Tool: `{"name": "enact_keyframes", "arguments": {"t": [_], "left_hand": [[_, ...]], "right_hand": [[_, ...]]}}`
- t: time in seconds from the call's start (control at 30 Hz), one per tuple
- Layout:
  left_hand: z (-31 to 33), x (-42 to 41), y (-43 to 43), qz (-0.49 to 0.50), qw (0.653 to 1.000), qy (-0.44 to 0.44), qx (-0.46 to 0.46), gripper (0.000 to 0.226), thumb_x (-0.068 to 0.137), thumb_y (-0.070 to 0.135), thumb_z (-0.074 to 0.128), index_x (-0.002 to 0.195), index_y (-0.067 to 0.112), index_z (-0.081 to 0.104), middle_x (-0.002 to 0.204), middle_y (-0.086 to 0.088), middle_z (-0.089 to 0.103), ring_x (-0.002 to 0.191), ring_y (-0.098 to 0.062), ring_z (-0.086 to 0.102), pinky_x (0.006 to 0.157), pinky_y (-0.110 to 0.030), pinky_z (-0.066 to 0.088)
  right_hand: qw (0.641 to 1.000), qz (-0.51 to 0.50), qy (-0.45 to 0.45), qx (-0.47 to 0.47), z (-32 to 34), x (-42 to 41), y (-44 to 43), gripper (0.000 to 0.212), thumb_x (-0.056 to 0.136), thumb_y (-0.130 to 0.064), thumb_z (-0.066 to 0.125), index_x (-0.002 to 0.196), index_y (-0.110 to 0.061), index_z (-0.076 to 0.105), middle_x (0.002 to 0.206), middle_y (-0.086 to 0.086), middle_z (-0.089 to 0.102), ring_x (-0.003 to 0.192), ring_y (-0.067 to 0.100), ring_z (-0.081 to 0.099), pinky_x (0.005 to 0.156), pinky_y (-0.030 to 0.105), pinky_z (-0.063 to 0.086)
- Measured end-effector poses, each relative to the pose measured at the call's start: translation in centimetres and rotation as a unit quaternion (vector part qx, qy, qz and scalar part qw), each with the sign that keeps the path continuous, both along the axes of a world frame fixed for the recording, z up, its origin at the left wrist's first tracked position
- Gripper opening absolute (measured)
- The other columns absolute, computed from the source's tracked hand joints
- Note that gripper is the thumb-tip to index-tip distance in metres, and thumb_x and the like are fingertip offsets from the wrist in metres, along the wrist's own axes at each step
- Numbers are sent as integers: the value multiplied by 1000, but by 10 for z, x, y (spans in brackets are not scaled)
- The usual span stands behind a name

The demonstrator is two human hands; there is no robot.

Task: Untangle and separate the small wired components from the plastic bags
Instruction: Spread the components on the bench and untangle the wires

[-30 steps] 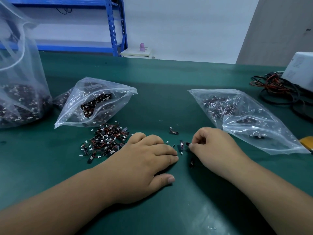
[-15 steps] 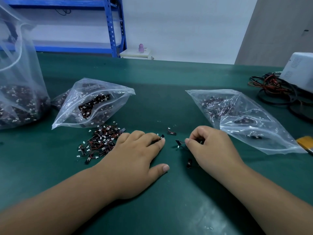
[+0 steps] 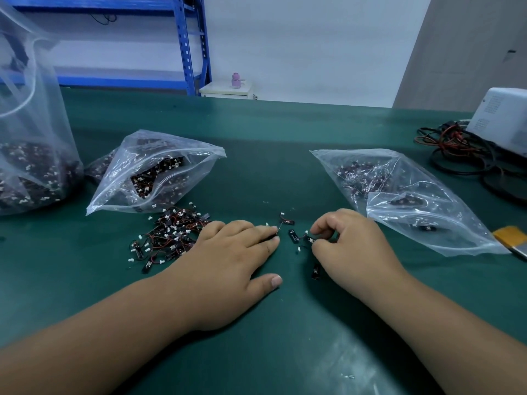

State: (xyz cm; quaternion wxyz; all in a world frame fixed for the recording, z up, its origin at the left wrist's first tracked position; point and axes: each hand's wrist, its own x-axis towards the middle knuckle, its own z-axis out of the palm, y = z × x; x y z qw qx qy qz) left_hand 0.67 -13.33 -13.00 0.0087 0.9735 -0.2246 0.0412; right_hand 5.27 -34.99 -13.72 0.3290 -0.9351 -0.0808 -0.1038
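Observation:
My left hand (image 3: 233, 260) lies palm down on the green mat, and its fingertips grip the end of a small wired component (image 3: 274, 237). My right hand (image 3: 352, 246) is curled, with thumb and forefinger pinching another small black wired component (image 3: 309, 239). Between the hands lie loose components (image 3: 293, 235), one further back (image 3: 286, 221) and one by my right wrist (image 3: 316, 271). A tangled pile of components (image 3: 168, 238) sits left of my left hand. A clear bag (image 3: 154, 172) holding more lies behind the pile. A second clear bag (image 3: 399, 192) lies to the right.
A large upright plastic bag (image 3: 31, 155) full of components stands at the far left. At the right edge are a white device (image 3: 502, 121), a bundle of black and red cables (image 3: 462, 149) and a yellow-topped object (image 3: 510, 238). Blue shelving (image 3: 188, 44) stands behind the table.
My left hand has drawn back to the left, away from my right hand, so the components between them are spread out. My right hand keeps its pinch.

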Motion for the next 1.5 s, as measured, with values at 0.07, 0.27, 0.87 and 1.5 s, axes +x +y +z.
{"name": "enact_keyframes", "arguments": {"t": [0.07, 0.27, 0.87, 1.5], "left_hand": [[0, -1, 0, 0, 1000, 1, 0, 80, 84, 73, 1, 154, 39, 19, 158, 27, 11, 141, -1, 8, 114, -31, 7], [1, -2, 1, -4, 1000, -5, -12, 77, 85, 73, 6, 153, 40, 19, 156, 27, 16, 142, -1, 10, 114, -30, 7], [7, 19, 59, 188, 979, -32, 68, 66, 89, 67, 10, 143, 39, 37, 145, 21, 39, 134, -9, 36, 107, -37, 35], [12, -21, 19, 25, 999, -48, 1, 45, 90, 63, 25, 106, 40, 59, 101, 20, 51, 89, -7, 53, 80, -32, 47]], "right_hand": [[998, -11, 10, -54, 1, -1, 1, 7, 76, -25, 60, 77, -32, 64, 84, -14, 55, 79, 7, 57, 76, 33, 51], [999, 0, 12, -36, 3, 0, 0, 15, 77, -23, 65, 64, -29, 61, 80, -13, 57, 75, 4, 56, 72, 31, 47], [997, 61, 31, -41, 4, -17, -14, 37, 73, -44, 66, 105, -43, 46, 79, -15, 55, 68, 5, 53, 60, 31, 46], [987, 17, -84, -137, 12, -34, -1, 7, 75, -26, 54, 80, -27, 50, 80, -9, 49, 71, 17, 54, 58, 31, 44]]}}
